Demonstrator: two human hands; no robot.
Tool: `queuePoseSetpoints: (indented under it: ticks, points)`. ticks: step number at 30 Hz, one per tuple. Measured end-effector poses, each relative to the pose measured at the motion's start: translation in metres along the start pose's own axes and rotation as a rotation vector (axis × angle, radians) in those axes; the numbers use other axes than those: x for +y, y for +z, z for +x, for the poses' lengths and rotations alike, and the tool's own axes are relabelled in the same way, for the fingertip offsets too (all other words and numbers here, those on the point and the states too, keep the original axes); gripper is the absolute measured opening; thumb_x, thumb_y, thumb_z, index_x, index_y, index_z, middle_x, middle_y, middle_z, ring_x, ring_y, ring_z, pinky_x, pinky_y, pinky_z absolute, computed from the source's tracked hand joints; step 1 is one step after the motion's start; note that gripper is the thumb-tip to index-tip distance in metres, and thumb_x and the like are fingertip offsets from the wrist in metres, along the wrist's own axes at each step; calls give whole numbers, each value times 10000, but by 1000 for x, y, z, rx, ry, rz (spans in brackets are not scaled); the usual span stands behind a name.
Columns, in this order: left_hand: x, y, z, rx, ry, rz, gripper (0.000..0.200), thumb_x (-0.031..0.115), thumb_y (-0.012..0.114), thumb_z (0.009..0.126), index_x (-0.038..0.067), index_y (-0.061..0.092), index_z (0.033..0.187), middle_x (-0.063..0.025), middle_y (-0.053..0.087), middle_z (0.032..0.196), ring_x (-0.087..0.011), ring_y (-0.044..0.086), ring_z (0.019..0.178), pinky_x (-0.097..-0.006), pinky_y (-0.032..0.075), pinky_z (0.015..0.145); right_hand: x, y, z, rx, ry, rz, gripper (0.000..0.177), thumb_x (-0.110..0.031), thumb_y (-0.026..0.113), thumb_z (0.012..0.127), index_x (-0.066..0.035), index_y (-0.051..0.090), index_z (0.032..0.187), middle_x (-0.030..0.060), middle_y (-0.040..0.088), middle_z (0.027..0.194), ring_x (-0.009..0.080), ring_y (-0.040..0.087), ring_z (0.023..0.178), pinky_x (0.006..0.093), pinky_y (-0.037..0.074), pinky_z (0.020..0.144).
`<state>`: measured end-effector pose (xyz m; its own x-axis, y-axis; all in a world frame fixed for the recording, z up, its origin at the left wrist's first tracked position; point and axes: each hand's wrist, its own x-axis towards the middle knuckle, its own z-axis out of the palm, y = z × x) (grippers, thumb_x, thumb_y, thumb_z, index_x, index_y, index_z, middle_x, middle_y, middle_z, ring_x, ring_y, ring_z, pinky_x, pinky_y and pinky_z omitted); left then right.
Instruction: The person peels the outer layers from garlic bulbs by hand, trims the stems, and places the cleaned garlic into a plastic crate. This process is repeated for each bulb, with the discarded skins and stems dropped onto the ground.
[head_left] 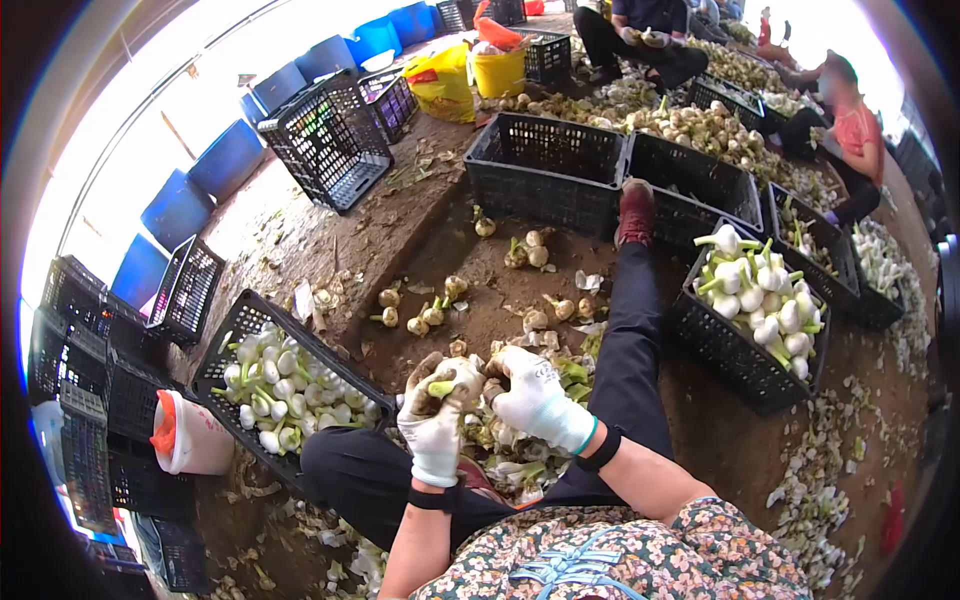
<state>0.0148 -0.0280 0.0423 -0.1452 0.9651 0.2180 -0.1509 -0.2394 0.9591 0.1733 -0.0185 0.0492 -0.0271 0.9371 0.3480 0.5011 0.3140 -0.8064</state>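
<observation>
In a dirty white work glove, my left hand (432, 425) is closed around a garlic bulb whose cut green stem (441, 388) sticks out between the fingers. Right beside it, my right hand (540, 395), gloved too, has its soiled fingers curled together near the bulb; what they pinch is hidden. Under both hands lies a heap of peelings and leaves (510, 470) between my legs. Loose unpeeled garlic bulbs (432, 312) are scattered on the soil ahead. A black crate of cleaned white garlic (285, 385) sits at my left, and another heaped garlic crate (760, 290) at my right.
Two black crates (545, 160) stand ahead, by my outstretched foot (635, 210). A white bucket (190, 432) and stacked crates (75, 400) are at the left. Beyond are yellow bags (440, 85), blue bins (225, 160) and a garlic pile (700, 130). Other people (860, 130) sit at the back right.
</observation>
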Motion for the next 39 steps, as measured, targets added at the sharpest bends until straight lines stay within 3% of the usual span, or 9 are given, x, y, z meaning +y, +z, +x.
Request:
queuePoseSetpoints:
  ticks: [4, 9, 13, 15, 21, 23, 29, 31, 39]
  points:
    - [9, -22, 13, -137, -167, -519, 330, 152, 731, 854, 27, 643, 1146, -180, 573, 1328, -263, 650, 1073, -364, 582, 876, 46, -19, 17, 89, 146, -29, 150, -81, 636, 709, 3, 651, 832, 203, 623, 807, 354, 628, 760, 407, 504, 697]
    - [2, -7, 16, 14, -87, -240, 418, 101, 747, 861, 7, 587, 1235, -95, 621, 1218, -186, 622, 1048, -325, 512, 933, 27, -24, 13, -138, 404, 497, 251, -93, 670, 860, 11, 630, 1084, 83, 699, 976, 151, 633, 911, 322, 522, 833]
    - [-6, 25, 3, 80, -81, -118, 429, 39, 746, 845, 8, 571, 1235, -85, 615, 1192, -192, 615, 1054, -336, 524, 926, -2, -12, 8, -150, 290, 209, 270, -94, 684, 829, 20, 632, 1067, 152, 695, 989, 202, 657, 899, 338, 515, 798]
    - [-12, 25, 2, 115, -55, -72, 365, 17, 732, 849, 7, 598, 1188, -85, 615, 1190, -192, 616, 1051, -335, 524, 925, -1, -11, 5, -161, 416, 394, 226, -75, 649, 806, 23, 645, 1010, 192, 686, 944, 271, 669, 871, 361, 510, 774]
    - [-20, 11, 4, -18, -28, 55, 248, 43, 735, 859, -5, 653, 1088, -74, 614, 1203, -178, 602, 1058, -312, 512, 928, 19, -12, 6, -16, 130, 65, 158, -41, 597, 788, 8, 653, 927, 217, 665, 865, 323, 659, 809, 369, 512, 749]
    - [-5, 9, 3, -167, -80, -205, 259, 47, 709, 883, -24, 641, 1123, -102, 653, 1178, -185, 638, 1000, -321, 523, 902, 42, -18, 18, 18, 174, -17, 129, -42, 605, 802, 11, 646, 912, 202, 667, 850, 263, 662, 781, 353, 516, 718]
    - [-21, 3, -2, 141, -199, -336, 295, 69, 723, 877, -2, 629, 1148, -80, 659, 1144, -176, 639, 996, -319, 538, 881, 15, -12, 6, -281, 524, 863, 272, -23, 688, 868, -9, 589, 1121, 55, 660, 1021, 130, 618, 873, 286, 515, 784]
    - [-13, 16, -7, 178, -342, -417, 340, 60, 700, 891, 23, 606, 1216, -95, 662, 1136, -192, 632, 1039, -324, 528, 908, 7, 18, -6, -65, 458, 907, 267, 18, 701, 835, -4, 595, 1079, 48, 652, 983, 110, 596, 884, 271, 497, 811]
    - [-30, -1, -6, 100, -165, -241, 262, 86, 691, 907, 12, 616, 1147, -84, 649, 1139, -184, 627, 1024, -321, 521, 915, 6, -1, -8, -72, 440, 738, 130, 5, 698, 855, 10, 627, 965, 19, 652, 856, 75, 548, 807, 247, 473, 758]
